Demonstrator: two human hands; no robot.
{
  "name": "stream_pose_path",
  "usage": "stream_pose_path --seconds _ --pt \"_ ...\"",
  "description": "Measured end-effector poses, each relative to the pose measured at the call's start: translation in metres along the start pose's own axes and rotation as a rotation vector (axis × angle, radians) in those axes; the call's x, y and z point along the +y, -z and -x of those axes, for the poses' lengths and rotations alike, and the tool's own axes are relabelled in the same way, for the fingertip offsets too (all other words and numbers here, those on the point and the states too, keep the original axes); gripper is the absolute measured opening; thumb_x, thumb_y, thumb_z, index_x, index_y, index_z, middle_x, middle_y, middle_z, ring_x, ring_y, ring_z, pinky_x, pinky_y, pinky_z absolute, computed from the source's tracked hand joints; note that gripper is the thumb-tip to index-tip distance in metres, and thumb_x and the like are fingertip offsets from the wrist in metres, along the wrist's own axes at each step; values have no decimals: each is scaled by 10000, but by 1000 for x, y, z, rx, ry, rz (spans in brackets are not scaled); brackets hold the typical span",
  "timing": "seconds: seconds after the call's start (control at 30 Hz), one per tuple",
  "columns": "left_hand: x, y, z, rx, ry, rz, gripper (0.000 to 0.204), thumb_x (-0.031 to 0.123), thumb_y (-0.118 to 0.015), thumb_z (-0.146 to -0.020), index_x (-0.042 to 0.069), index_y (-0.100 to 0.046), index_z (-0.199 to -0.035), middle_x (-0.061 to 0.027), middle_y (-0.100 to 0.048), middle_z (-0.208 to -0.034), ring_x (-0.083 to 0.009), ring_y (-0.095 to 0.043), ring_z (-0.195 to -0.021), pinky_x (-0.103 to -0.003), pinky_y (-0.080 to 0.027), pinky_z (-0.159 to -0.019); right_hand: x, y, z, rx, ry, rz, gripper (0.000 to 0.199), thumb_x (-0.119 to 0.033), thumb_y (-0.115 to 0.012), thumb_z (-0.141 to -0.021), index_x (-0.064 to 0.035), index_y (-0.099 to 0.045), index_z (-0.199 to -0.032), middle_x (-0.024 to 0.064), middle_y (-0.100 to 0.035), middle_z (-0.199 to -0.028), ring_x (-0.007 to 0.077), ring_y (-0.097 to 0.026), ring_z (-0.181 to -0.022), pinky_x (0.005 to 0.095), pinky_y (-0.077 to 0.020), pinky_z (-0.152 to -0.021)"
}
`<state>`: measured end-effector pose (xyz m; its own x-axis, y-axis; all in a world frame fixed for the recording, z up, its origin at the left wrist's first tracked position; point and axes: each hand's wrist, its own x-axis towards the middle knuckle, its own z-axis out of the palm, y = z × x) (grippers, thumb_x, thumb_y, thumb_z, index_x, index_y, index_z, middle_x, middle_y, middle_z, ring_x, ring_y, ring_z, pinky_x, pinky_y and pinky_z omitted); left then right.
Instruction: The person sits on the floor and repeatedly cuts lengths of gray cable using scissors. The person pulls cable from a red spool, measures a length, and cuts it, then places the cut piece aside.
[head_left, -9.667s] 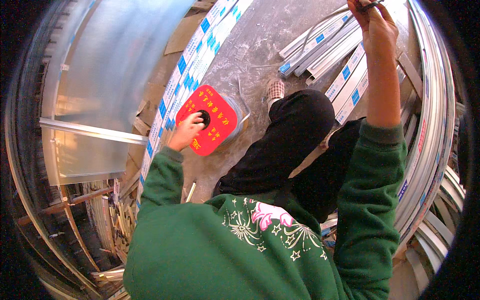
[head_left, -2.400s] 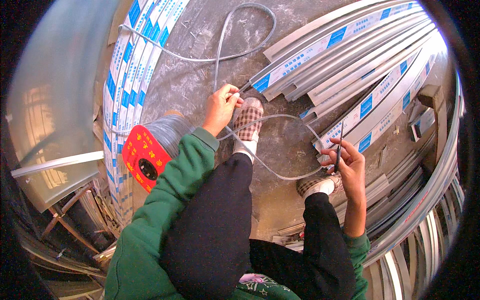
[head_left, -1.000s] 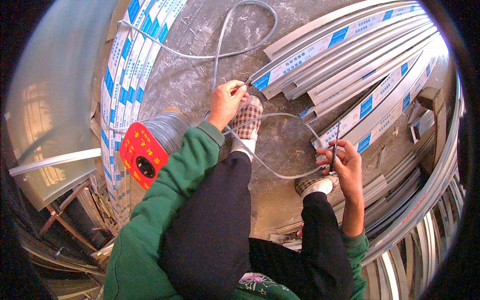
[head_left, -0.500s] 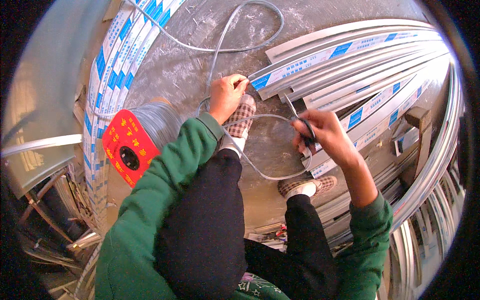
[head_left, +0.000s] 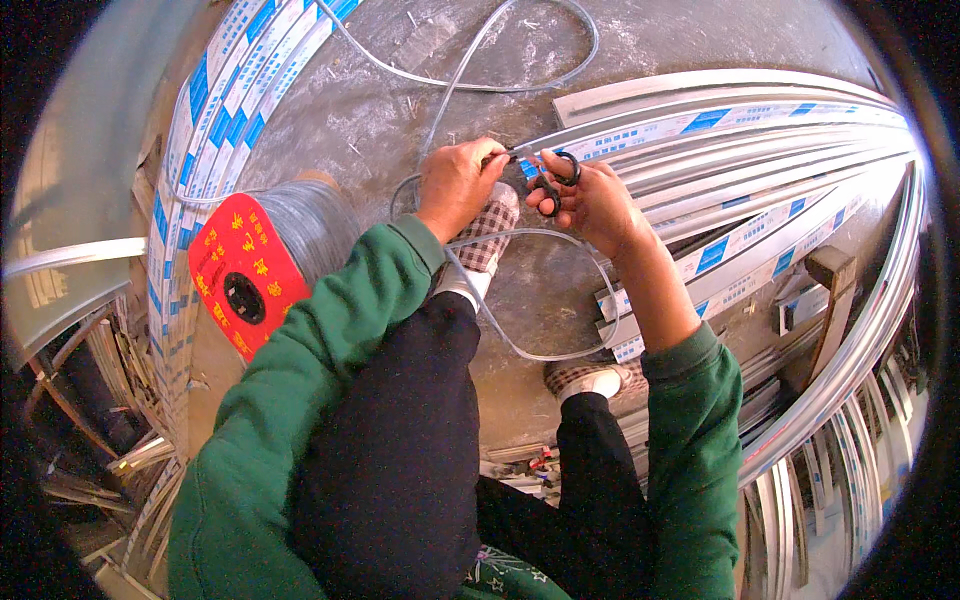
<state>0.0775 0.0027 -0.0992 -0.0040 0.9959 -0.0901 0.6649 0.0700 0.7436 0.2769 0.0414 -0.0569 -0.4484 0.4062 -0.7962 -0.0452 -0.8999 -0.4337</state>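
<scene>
My left hand is closed in a pinch at the near end of a long metal profile with blue-and-white film. What lies between its fingertips is hidden. My right hand grips a pair of scissors by the black handles, with the blades directed at the left fingertips. A thin grey strip loops over the floor below both hands and passes behind the left wrist. To the left, a large spool with a red end disc is wound with similar grey strip.
More profiles fan out to the right. A curved bundle with blue-and-white film runs along the left. Checked slippers are on my feet between them. At the right stands a wooden support, with bent-looking metal lengths beside it.
My right hand has moved up and left with the scissors, from beside the strip loop to just beside my left fingertips. The left hand stays pinched at nearly the same place.
</scene>
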Motion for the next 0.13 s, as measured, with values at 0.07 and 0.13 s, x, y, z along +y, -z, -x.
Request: stream_pose_path --seconds 0.07,0.13 --pt "0 0 0 -6 21 6 153 232 -664 -868 88 -705 -900 -130 -694 -792 -330 -675 -731 -421 -507 -636 0 3 -5 4 -36 -88 343 -174 -429 -1010 -51 -560 -1304 202 -706 -914 206 -693 -728 248 -460 -513" --pt "-1 1 0 -6 2 -12 156 236 -667 -867 92 -710 -911 -129 -696 -791 -326 -679 -731 -423 -508 -635 2 6 -8 -17 -32 -124 378 -193 -468 -1001 -60 -518 -1351 199 -706 -923 223 -703 -762 247 -466 -518"
